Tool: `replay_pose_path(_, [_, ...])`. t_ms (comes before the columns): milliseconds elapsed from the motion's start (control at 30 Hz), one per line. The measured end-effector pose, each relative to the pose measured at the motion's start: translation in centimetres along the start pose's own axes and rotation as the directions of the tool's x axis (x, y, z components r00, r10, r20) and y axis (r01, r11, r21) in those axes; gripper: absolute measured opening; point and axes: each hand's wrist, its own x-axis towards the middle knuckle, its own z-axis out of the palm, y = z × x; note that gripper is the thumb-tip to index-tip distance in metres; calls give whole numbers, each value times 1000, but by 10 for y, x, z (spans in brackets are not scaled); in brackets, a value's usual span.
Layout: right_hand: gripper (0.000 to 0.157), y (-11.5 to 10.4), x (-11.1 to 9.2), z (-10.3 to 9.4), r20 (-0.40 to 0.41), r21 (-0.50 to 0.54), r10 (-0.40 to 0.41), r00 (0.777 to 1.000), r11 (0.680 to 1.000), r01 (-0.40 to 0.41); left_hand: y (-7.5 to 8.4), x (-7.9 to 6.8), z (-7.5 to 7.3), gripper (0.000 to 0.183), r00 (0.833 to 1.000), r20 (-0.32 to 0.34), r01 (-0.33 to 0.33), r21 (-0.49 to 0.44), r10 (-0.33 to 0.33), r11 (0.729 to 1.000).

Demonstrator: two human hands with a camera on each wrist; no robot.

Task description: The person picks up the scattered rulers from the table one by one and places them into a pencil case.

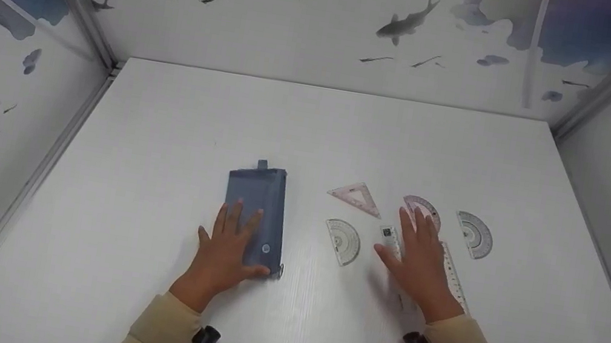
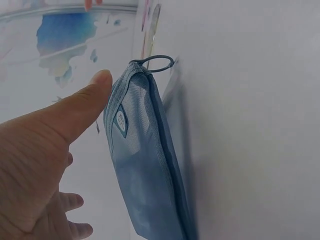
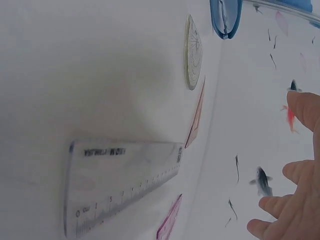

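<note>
A blue zippered pencil case (image 1: 257, 188) lies on the white table left of centre, its ring loop (image 2: 159, 64) at the near end. My left hand (image 1: 224, 260) is over it with fingers spread and straight; the thumb (image 2: 85, 102) lies along its near end. My right hand (image 1: 419, 269) is spread above a clear ruler (image 3: 125, 175), apart from it and holding nothing. The hand hides much of that ruler in the head view. A ticked clear edge (image 1: 454, 278) shows on its other side; whether it is the same ruler I cannot tell.
A pink set square (image 1: 343, 193) lies between the case and a pink protractor (image 1: 422, 203), which the right fingertips partly cover. One clear protractor (image 1: 346, 242) lies left of the right hand, another (image 1: 477, 235) to its right. Patterned panels (image 1: 325, 46) enclose the table's back and sides.
</note>
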Motion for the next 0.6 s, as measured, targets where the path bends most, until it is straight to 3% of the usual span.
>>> replay_pose_path(600, [82, -10, 5, 8, 4, 68, 5, 1000, 998, -5, 4, -1, 7, 95, 996, 63, -55, -2, 55, 998])
